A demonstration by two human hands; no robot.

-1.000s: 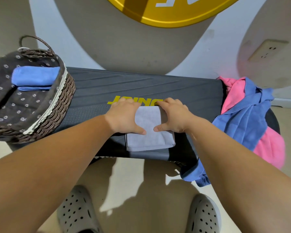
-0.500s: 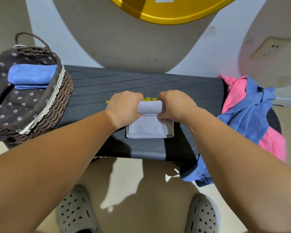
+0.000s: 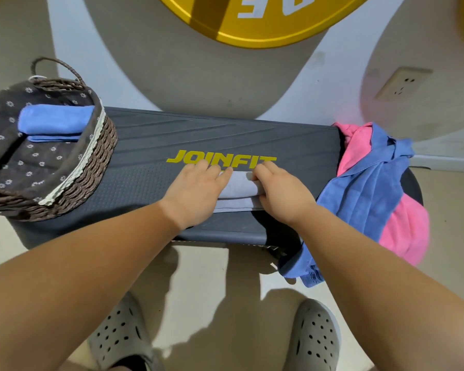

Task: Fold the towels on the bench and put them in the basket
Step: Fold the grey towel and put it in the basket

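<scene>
Dark grey plastic bench (image 3: 150,188) with yellow lettering, set against a pale wall.

- One pale grey folded towel (image 3: 239,188), mid-bench, just nearer than the lettering, long axis left-right along the bench.
- Left hand (image 3: 196,194) lies on its left end and right hand (image 3: 281,194) on its right end, both pressing down with fingers near straight.
- One brown woven basket (image 3: 91,167) at the bench's left end holds blue folded towelling (image 3: 54,121), count unclear.
- One loose heap of pink and blue towels (image 3: 373,183) at the right end.
</scene>
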